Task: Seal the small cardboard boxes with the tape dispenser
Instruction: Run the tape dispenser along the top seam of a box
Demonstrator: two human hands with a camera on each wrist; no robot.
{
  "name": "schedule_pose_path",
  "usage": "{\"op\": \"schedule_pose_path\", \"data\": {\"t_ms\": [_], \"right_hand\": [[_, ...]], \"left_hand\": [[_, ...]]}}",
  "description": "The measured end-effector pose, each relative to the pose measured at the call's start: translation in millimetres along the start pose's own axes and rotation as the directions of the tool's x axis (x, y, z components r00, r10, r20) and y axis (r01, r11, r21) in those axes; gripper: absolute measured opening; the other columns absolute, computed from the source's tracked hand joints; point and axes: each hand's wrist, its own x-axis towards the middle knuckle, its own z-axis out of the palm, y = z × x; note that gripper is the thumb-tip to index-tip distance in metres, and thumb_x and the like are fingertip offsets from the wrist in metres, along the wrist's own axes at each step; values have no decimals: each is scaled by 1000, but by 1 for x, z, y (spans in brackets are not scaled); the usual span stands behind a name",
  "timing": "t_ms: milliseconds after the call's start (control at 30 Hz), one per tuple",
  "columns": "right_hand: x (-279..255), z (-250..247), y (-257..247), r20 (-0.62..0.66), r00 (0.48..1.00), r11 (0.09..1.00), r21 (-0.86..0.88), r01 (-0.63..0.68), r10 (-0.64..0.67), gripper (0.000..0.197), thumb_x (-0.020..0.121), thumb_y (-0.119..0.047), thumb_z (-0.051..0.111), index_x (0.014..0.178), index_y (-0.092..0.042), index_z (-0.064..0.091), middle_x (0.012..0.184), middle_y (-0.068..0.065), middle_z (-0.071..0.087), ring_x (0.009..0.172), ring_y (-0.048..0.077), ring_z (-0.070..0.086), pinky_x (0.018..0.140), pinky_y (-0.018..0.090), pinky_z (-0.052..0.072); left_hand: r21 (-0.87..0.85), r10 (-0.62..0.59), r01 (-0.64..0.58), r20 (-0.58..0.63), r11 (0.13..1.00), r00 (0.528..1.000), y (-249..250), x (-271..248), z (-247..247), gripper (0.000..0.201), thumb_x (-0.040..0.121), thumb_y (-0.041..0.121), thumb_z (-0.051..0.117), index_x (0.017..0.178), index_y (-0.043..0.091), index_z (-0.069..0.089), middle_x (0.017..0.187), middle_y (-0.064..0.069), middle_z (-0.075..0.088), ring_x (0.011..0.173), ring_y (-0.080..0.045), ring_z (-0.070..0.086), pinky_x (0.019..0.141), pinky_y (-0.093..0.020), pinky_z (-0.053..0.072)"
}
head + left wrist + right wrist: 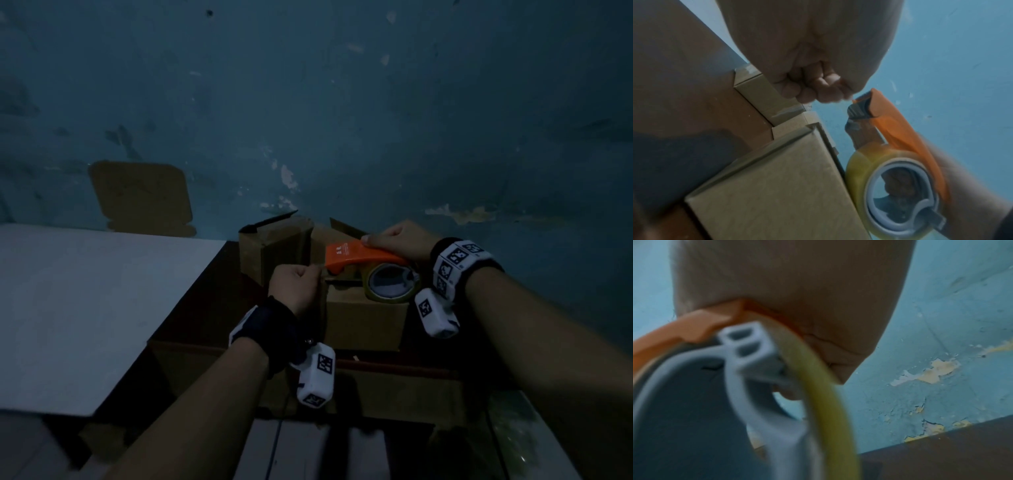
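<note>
Tape dispenser: orange plastic shell, grey inner hub, roll of clear yellowish tape. It sits on top of the nearest small cardboard box. Long axis runs left to right in the head view, cutter end pointing left toward the left hand, roll end toward the right wrist.

Right hand: grip closed over the orange shell from above, a finger showing through the hub in the left wrist view.

Left hand: grip clenched, fingertips pinched together at the cutter end; any tape end between them is too thin to make out.

Boxes: plain brown; two more stand behind with flaps up, on a dark counter.

White board: lies at left.

Visibility: dim light; the right wrist view is blurred, and the dispenser's far side is hidden.
</note>
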Motion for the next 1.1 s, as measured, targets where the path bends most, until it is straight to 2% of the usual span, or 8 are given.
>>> {"op": "schedule_pose_path", "data": {"t_ms": [200,333,533,700,833,933,1033,1100], "right_hand": [[0,-6,7,-3,1000,1000,-24,-5,5,58,79,-58,67,89,-1,74,73,12,65,65,21,62,63,27,45],[-2,-10,15,-31,999,1000,15,-20,21,49,78,-56,69,77,-8,74,68,9,64,66,23,62,63,28,45],[0,1,12,-21,998,998,43,-51,52,44,79,-56,69,54,-20,66,57,4,61,60,22,61,64,29,45],[0,4,0,-7,999,999,22,-44,44,44,82,-54,67,67,-13,65,61,7,55,55,18,56,57,24,42],[-1,-2,-7,-37,999,995,89,-36,40,50,82,-51,68,78,-2,72,63,11,58,55,20,58,57,24,45],[-2,-10,-8,-91,995,995,99,-30,39,44,83,-48,69,58,-12,60,46,-1,54,40,11,53,45,17,40],[-7,-20,-7,-147,988,994,102,-34,49,47,84,-47,68,52,-17,50,43,-2,46,33,8,46,39,14,34],[-11,-29,-6,-163,985,996,83,-37,50,47,84,-48,67,53,-17,51,45,-1,46,36,10,46,39,14,34]], "left_hand": [[50,-30,33,-63,998,998,-14,4,-10,52,94,23,54,46,20,35,44,3,33,39,-10,31,48,-24,27],[66,-23,28,-65,997,998,-30,2,-15,54,95,22,53,43,22,36,40,8,33,39,-9,31,48,-24,25],[-63,-118,116,-23,991,993,-33,3,-19,41,99,26,48,65,11,65,65,-1,64,57,-10,54,54,-22,41],[-157,-176,172,-13,972,984,-29,6,-26,34,99,26,48,77,14,71,98,-4,71,95,-16,61,92,-34,46],[-286,-130,121,-10,951,992,-13,9,-23,35,101,19,43,78,9,67,95,-8,71,83,-17,62,79,-30,49],[-362,-123,126,33,924,992,-5,17,-16,30,100,18,41,79,10,60,94,-11,68,90,-25,64,89,-40,53],[-286,-102,119,72,951,992,1,23,-6,30,101,11,38,74,9,49,81,-1,74,99,-22,66,80,-26,55],[-300,-110,128,75,945,991,6,23,0,36,103,15,37,68,10,47,86,-9,74,98,-22,67,82,-28,53]]}}
